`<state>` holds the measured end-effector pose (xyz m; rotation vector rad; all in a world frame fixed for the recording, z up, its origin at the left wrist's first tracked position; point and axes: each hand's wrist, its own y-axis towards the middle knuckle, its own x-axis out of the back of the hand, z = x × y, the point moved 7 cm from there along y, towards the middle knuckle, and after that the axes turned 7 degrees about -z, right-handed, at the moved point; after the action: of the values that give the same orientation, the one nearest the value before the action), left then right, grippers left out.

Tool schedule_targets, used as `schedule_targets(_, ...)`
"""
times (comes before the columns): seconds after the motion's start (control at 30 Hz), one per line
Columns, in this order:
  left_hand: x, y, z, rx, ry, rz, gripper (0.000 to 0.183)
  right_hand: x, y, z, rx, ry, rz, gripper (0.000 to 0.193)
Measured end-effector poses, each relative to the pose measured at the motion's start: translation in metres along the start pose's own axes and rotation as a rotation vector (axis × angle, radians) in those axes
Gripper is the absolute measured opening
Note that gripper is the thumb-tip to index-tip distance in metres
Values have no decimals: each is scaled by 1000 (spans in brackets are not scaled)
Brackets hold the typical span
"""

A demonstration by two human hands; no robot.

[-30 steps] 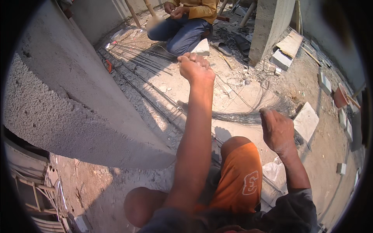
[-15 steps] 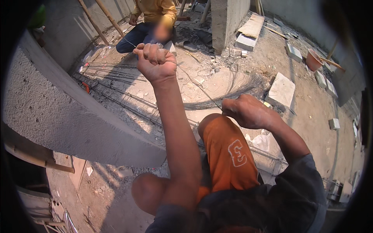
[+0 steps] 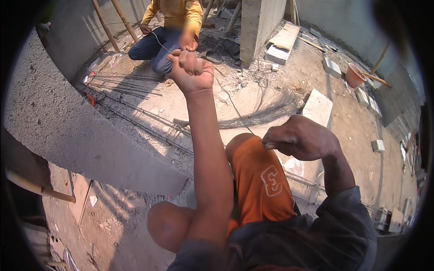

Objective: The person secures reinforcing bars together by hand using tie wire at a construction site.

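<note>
A thin metal wire [image 3: 233,106] runs slantwise between my two hands. My left hand [image 3: 193,74] is raised and closed in a fist around its upper part, and the wire continues past the fist toward the co-worker. Lower and to the right, above my orange-covered knee, my right hand [image 3: 302,138] is bent at the wrist and pinches the near part of the wire. Beyond it on the ground lies a bundle of thin dark wires [image 3: 257,119], fanned out at its right end.
A co-worker in a yellow top [image 3: 174,16] squats opposite. Steel bars [image 3: 131,106] lie at left beside a rough concrete edge [image 3: 90,122]. A concrete column [image 3: 253,34], pale blocks [image 3: 318,107], an orange bucket [image 3: 355,75] and leaning wooden poles [image 3: 124,20] stand around.
Both my hands have shifted a little to the right, still gripping the wire, and my right wrist is more bent. The view has turned slightly, and more of the co-worker's arms shows.
</note>
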<state>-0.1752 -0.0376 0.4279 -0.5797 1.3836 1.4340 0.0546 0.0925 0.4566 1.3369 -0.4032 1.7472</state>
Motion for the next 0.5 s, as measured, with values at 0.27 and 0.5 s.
schedule_targets(0.27,-8,1,39,91,-79,35,27,37,-10,-125,-503,-560,-657,12)
schedule_targets(0.5,2,-1,-6,3,-80,37,23,26,5,5,303,369,-181,19)
